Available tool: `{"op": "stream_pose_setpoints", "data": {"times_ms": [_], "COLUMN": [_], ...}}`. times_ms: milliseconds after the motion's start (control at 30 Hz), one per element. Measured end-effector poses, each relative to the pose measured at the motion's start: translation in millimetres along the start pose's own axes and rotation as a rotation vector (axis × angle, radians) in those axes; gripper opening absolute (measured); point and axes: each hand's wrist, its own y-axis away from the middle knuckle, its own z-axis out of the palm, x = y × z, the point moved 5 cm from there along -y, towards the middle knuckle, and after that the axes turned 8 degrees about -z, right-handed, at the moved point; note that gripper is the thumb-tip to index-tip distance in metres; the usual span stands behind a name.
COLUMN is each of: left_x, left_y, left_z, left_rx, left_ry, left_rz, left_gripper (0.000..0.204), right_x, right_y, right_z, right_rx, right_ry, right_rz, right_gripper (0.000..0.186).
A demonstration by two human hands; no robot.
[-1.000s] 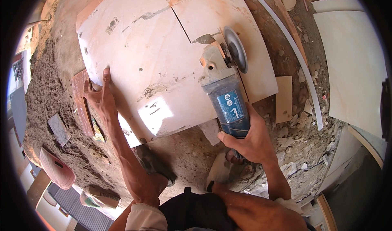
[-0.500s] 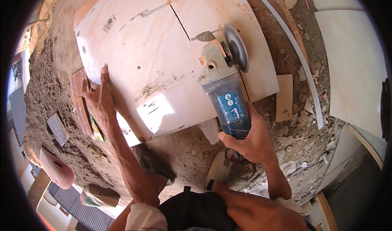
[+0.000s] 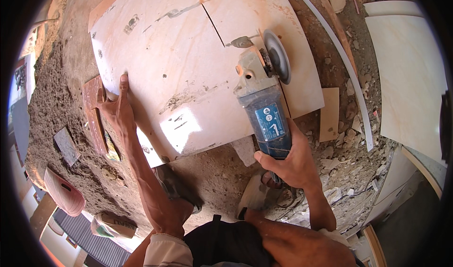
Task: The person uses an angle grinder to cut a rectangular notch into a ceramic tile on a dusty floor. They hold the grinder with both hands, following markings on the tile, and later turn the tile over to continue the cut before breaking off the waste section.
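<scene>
The left arm (image 3: pixel 147 184) reaches forward, thumb (image 3: pixel 123 86) straight, while the right forearm (image 3: pixel 320 208) slants inward, fingers (image 3: pixel 295 137) curled.

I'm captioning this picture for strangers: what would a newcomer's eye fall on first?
Probably the blue-and-grey angle grinder, right of centre, held in the right hand, with its round disc at the upper end. Next comes the large pale tile filling the upper middle, a dark straight line in its upper part and the left hand at its left edge.

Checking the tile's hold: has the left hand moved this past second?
No, no visible shift either way: the left hand keeps its place left of the dark spot on the marbled tile.
</scene>
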Motion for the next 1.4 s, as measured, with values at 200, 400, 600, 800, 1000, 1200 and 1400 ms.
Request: {"op": "stream_pose_setpoints", "data": {"times_ms": [200,400,600,800,1000,1200,1400], "left_x": [-5.7,-7.7,-12.1,-9.3,-12.9,-12.0,-4.6], "left_y": [-6.5,-5.9,-9.9,-8.1,-11.9,-9.6,-4.1], "left_z": [-2.1,-2.0,-2.8,-0.7,-1.3,0.5,1.4], "left_rx": [0.000,0.033,0.029,0.038,0.003,0.038,-0.010], "left_ry": [-0.083,-0.104,-0.114,-0.080,-0.067,-0.080,-0.039], "left_rz": [-0.029,0.005,-0.010,0.023,0.062,0.030,0.058], "left_gripper": [0.111,0.099,0.108,0.119,0.122,0.120,0.115], "right_x": [2.6,1.4,4.0,-1.0,0.0,0.1,-0.9], "right_y": [-0.2,-0.7,-0.8,-2.6,-3.3,-4.1,-6.3], "right_z": [-0.1,-1.1,-1.5,-1.7,-2.0,-2.5,-2.3], "right_rx": [0.001,-0.011,-0.023,-0.026,-0.028,-0.031,-0.028], "right_ry": [-0.003,-0.013,-0.019,-0.020,-0.008,0.001,-0.005], "right_rz": [0.016,0.025,0.040,0.034,0.034,0.053,0.021], "right_gripper": [0.062,0.062,0.062,0.062,0.062,0.063,0.063]}}
